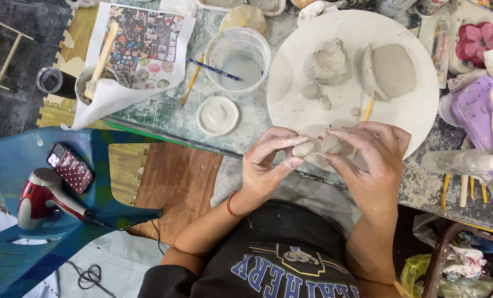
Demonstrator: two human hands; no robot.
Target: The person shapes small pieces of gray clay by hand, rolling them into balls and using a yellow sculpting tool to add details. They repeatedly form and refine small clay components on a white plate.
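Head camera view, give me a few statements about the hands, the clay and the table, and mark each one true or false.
1. Both hands, left hand and right hand, hold one clay lump. True.
2. The round board is bare. False: clay pieces lie on it.
3. A hair dryer lies on the blue seat. True.
4. The plastic cup lies tipped over. False: it stands upright with a brush in it.

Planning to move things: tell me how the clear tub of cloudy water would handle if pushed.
The clear tub looks partly filled, so the water would likely slosh. The blue-handled brush resting across it might roll off. Its wet, clay-smeared walls are probably slippery.
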